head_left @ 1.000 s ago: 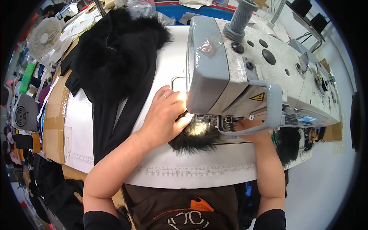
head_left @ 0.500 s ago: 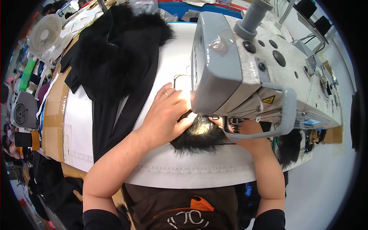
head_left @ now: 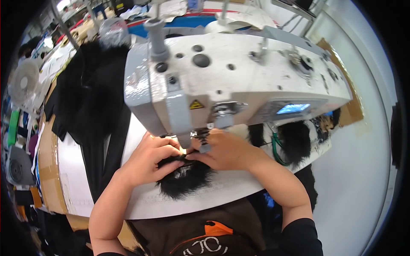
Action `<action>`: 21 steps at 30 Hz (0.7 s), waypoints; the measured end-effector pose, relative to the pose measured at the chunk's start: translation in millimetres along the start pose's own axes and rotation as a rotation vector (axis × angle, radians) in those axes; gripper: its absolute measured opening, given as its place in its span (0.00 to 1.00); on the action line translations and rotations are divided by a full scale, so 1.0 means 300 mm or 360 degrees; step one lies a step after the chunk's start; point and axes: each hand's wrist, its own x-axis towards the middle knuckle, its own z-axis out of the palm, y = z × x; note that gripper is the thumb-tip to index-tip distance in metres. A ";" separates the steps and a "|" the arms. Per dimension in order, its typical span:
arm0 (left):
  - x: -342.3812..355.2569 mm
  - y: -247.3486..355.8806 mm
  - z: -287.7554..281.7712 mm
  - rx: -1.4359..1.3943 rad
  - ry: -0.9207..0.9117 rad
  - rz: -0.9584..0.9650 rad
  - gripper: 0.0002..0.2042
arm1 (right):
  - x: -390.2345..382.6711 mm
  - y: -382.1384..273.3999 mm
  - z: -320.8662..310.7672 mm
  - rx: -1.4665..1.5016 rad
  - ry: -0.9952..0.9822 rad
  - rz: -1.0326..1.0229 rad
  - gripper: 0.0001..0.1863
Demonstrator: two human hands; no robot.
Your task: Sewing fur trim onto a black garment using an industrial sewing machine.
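Note:
Just below the needle area of a grey-white sewing machine, my left hand has its fingers bent on a small black fur piece, gripping its upper left part. My right hand comes in from the right, thumb and fingers on the same piece by the presser foot; its fingertips are partly hidden by the machine parts and fur. A small light glows between the hands. The fur piece lies on the white table, near its front edge.
A large black fur-trimmed garment lies at the left, near a white fan and cluttered supplies. Right of my right hand are more black fur and green-handled scissors. A cardboard sheet stands behind the machine's right end.
The view has shifted, with the machine now seen more broadly and squarely. My right hand has come out from behind the machine's grey guard, and both hands sit closer together on the fur piece.

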 end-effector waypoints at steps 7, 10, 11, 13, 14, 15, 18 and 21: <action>0.006 0.007 -0.007 -0.0076 -0.0049 0.0092 0.10 | -0.144 -0.146 -0.069 -0.0173 0.0227 0.0101 0.10; -0.007 0.012 -0.019 -0.0166 -0.0008 0.0125 0.12 | -0.247 -0.191 -0.208 -0.0211 0.0375 0.0259 0.10; -0.013 0.019 -0.027 -0.0173 0.0007 0.0037 0.13 | -0.289 -0.176 -0.249 -0.0232 0.0474 0.0312 0.10; -0.020 0.011 -0.017 -0.0181 0.0028 -0.0036 0.13 | -0.393 -0.128 -0.340 -0.0320 0.0648 0.0502 0.10; -0.019 0.010 -0.008 -0.0197 0.0054 -0.0022 0.13 | -0.440 -0.096 -0.371 -0.0380 0.0736 0.0640 0.10; -0.013 0.010 -0.003 -0.0115 0.0094 0.0062 0.12 | -0.484 -0.063 -0.400 -0.0705 0.0827 0.0712 0.11; -0.014 0.015 0.009 0.0078 0.0211 0.0215 0.11 | -0.519 -0.023 -0.389 -0.1246 0.0996 0.0841 0.12; -0.012 0.037 0.018 0.0232 0.0259 0.0302 0.11 | -0.464 -0.043 -0.306 -0.1043 0.1027 0.0578 0.13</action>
